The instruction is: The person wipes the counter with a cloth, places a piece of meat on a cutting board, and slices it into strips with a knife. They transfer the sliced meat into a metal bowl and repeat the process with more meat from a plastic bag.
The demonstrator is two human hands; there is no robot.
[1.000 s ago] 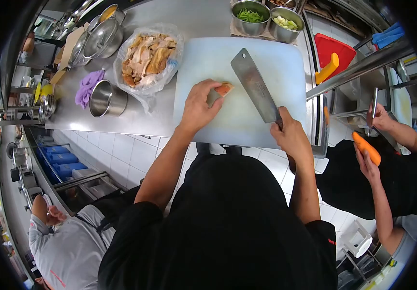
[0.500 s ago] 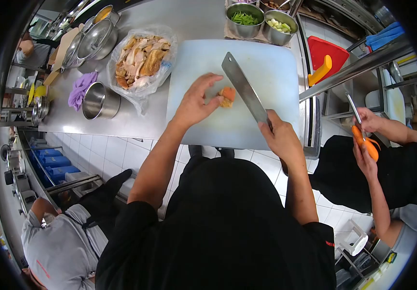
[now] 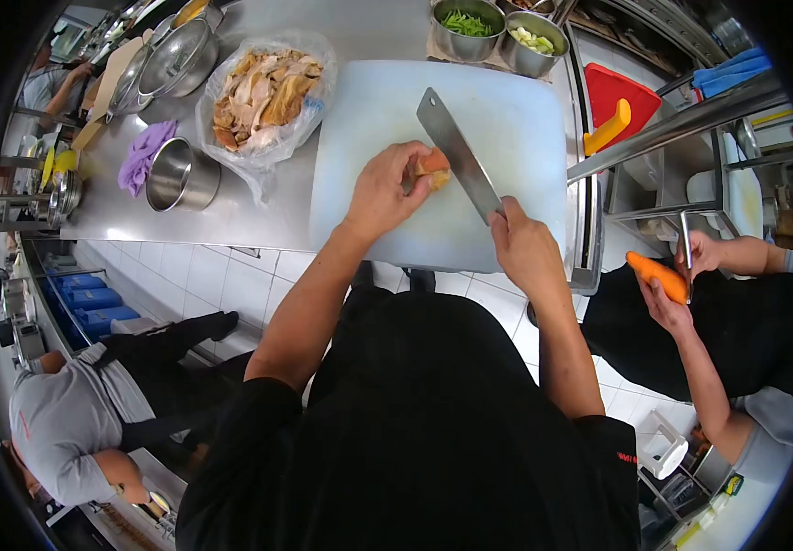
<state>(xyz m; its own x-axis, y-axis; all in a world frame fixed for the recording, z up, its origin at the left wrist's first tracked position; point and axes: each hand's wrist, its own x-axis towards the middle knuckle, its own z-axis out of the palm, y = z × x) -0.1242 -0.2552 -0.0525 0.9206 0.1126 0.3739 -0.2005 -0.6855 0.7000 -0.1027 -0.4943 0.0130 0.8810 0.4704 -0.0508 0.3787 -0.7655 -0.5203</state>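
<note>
My left hand [image 3: 387, 188] is closed around one end of a small browned piece of cooked meat [image 3: 434, 169], which looks like chicken, on the white cutting board [image 3: 369, 101]. In my right hand [image 3: 527, 243] is a broad-bladed cleaver [image 3: 459, 151], gripped by its handle. Its blade slants up and left across the board, close to the right side of the meat. Left of the board, an open plastic bag [image 3: 309, 129] holds a heap of similar pieces of meat [image 3: 268, 96].
A steel pot [image 3: 185, 174] and a purple cloth [image 3: 146, 158] lie left of the bag. Pots of chopped greens [image 3: 466, 22] and pale vegetables [image 3: 532, 39] stand behind the board. At right, a co-worker's hands [image 3: 672, 308] peel a carrot [image 3: 658, 275]; another person [image 3: 93, 413] bends at lower left.
My left hand has closed on the piece of meat, which it was open beside before. The cleaver has shifted slightly left. The co-worker's carrot and the person at lower left have moved.
</note>
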